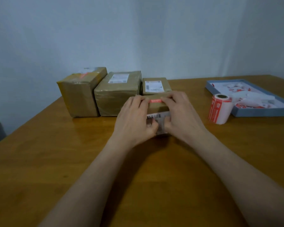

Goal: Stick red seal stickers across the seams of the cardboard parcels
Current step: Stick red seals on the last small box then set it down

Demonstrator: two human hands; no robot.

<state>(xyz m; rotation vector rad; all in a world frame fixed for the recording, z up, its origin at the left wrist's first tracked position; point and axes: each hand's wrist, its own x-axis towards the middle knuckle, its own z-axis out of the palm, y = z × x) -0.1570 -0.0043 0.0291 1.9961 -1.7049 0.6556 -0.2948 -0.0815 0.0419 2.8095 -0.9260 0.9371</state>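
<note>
Both hands, left hand [134,118] and right hand [180,115], grip small parcel [157,108] mid-frame, fingertips pressing red sticker [155,100] on top.

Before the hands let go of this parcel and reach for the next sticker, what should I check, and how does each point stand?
1. Red sticker lies on the front parcel: ok.
2. Sticker crosses the seam: cannot tell, fingers cover it.
3. Left hand and right hand both hold the parcel: ok.
4. Sticker roll stands within reach on the right: ok.
5. Other parcels sealed: far-left box shows red; the rest cannot tell.
</note>
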